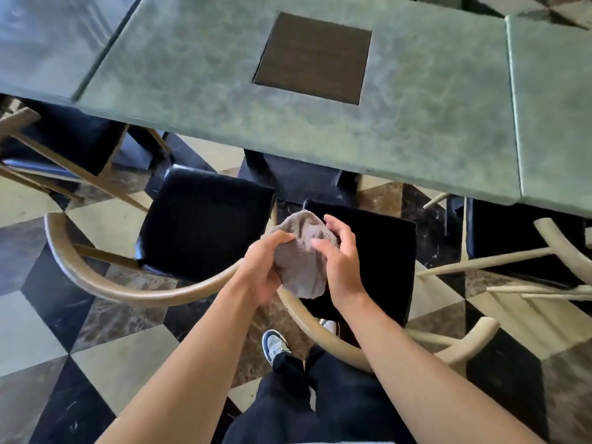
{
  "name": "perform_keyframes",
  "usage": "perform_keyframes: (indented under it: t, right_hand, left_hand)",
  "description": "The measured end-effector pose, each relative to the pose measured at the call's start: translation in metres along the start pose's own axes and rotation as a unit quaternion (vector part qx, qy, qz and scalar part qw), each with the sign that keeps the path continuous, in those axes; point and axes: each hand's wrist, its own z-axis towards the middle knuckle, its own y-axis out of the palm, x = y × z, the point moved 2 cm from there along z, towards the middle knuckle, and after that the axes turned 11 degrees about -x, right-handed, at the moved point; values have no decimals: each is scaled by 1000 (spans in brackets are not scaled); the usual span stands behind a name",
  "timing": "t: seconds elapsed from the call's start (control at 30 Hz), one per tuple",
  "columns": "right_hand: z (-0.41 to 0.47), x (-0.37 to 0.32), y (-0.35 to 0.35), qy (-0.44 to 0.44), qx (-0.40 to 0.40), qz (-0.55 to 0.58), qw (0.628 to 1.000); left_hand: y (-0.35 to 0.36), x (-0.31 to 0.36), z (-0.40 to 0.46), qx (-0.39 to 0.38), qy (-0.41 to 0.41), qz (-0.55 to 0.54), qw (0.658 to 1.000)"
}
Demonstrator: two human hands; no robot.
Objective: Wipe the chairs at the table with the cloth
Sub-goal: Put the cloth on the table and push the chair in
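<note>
- Grey cloth (pixel 301 257) is bunched up between both hands, held in the air above the chairs, not touching either seat.
- Left hand (pixel 266 270) grips the cloth's left edge: thumb on top, fingers curled underneath, closed on the fabric.
- Right hand (pixel 341 257) sits against the cloth's right side, fingers bent and loosely spread; thumb tip presses the fabric. Looks like a light pinch, though the far fingers may just be resting on it — hard to tell from this angle.
- Cloth's lower end hangs down between the two wrists; its upper end pokes out above the fingers.
- Directly below the hands: near chair (pixel 378 248), black seat cushion, pale curved wooden backrest running under the forearms.
- Left chair (pixel 205 225), just beside it, same black seat and curved back, angled slightly away from the table.
- More chairs at far left (pixel 61 139) and far right (pixel 512 238), partly tucked under the tabletop.
- Green table (pixel 320 129) has a mottled top with a dark square inset (pixel 314 57).
- Floor (pixel 105 315) is checkered cream, brown and black tile; person's dark trousers and one sneaker (pixel 275 346) are visible at the bottom.
</note>
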Motion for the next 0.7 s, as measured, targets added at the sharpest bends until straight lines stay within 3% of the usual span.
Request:
perform_keyframes:
  t: [0.1,0.2,0.3,0.53,0.7]
  right_hand:
    - [27,-8,-21,125,42,225,965]
    - [45,-19,-34,230,-116,269,928]
    - [59,-34,-39,231,-250,307,889]
    - [131,-62,-36,185,-154,293,925]
    - [201,-77,-24,88,-58,270,957]
  left_hand:
    - [20,24,2,-30,6,-12,999]
    - [39,51,10,-71,0,5,997]
    - [48,77,27,-106,-17,39,993]
    - [34,156,81,-62,14,184,981]
    - [8,212,148,-24,56,238,969]
